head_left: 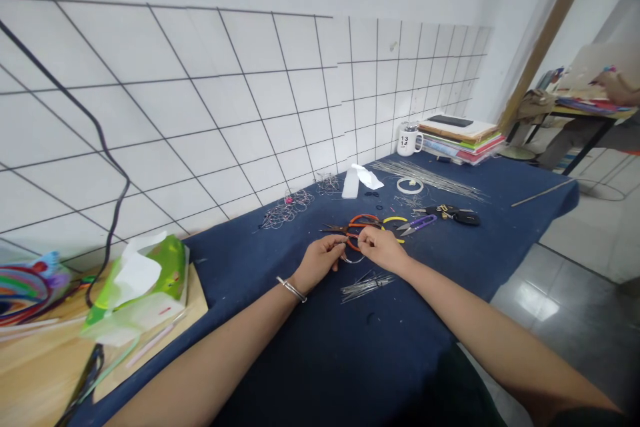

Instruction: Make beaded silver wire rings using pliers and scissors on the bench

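A thin, curved silvery wire (355, 261) bows between my two hands above the dark blue cloth. My left hand (325, 255), with a bracelet on its wrist, is closed in a pinch on one end. At the other end my right hand (383, 248) is also closed, fingertips pressed together. Just beyond them lie orange-handled scissors (364, 219), partly hidden by the hands, and a yellow-handled tool (395, 219). Purple snips (419, 224) rest to the right. Nearer to me sits a bundle of short wires (367, 287).
Long thin rods (430, 177), a white ring-shaped spool (410, 185) and tangled wire loops (287, 210) lie farther back. A white mug (409, 140) stands beside stacked books (463, 137). Keys (453, 213) are at right, a green tissue pack (170, 273) at left. A person sits at another table.
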A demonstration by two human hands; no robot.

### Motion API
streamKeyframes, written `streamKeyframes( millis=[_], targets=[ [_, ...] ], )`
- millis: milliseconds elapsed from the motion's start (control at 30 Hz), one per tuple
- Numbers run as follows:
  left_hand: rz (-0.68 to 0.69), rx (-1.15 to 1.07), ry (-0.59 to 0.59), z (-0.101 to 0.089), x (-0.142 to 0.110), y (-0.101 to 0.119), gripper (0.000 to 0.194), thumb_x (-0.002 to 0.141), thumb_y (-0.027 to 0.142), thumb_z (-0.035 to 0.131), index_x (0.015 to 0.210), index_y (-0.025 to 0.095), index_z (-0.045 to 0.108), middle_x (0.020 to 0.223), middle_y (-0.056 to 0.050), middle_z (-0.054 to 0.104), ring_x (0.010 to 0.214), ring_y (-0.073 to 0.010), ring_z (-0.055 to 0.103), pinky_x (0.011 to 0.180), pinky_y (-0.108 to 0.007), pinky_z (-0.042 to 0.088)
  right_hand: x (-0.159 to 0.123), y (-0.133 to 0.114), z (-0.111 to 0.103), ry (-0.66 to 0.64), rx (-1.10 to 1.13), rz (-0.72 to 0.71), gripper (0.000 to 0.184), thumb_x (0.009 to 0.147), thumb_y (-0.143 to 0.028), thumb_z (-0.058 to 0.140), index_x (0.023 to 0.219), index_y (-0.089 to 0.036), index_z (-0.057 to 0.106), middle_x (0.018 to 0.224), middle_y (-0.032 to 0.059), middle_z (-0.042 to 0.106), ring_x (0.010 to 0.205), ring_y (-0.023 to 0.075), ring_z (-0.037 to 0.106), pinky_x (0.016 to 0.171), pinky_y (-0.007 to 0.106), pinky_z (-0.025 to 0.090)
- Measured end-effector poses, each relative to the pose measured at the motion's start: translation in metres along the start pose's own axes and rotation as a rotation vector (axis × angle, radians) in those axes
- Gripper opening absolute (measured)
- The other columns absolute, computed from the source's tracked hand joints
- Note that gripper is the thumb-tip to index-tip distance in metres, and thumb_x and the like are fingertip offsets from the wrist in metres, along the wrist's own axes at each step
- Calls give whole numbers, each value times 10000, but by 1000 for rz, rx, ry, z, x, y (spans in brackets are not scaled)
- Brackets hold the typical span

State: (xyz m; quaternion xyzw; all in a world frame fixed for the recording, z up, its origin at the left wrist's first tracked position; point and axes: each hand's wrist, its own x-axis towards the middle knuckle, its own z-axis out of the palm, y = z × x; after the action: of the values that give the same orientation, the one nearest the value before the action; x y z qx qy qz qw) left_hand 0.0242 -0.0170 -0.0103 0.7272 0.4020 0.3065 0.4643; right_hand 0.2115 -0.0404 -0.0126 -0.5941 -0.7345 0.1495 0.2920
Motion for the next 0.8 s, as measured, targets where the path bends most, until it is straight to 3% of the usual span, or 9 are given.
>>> streamKeyframes(
  millis=[167,367,600,800],
  targets=[
    [-3,114,4,1,-1,0,341,799,331,420,1051,161,575,665,11,591,417,-44,453,450,-161,369,-4,-6,-5,-46,-83,0,146,788,-302,453,838,-211,556,615,-31,570,545,100,495,514,199,266],
    [45,276,-28,4,-4,4,343,798,279,387,1070,189,576,688,20,612,422,-51,490,484,-167,404,-5,-12,-7,-86,-283,-109,219,865,-314,355,904,-209,543,815,18,626,732,131,560,605,215,298],
    [107,439,5,6,-8,11,332,782,191,361,1003,203,608,683,22,628,457,-69,524,550,-176,415,-5,-15,-7,-109,-312,-125,220,867,-281,340,890,-190,540,802,32,626,734,141,557,626,225,297],
    [113,447,13,7,-9,12,337,768,176,366,1002,205,606,694,19,633,463,-74,526,569,-183,421,-6,-15,-8,-112,-334,-122,226,865,-277,334,891,-201,545,785,24,625,711,141,555,602,225,286]
  ],
)
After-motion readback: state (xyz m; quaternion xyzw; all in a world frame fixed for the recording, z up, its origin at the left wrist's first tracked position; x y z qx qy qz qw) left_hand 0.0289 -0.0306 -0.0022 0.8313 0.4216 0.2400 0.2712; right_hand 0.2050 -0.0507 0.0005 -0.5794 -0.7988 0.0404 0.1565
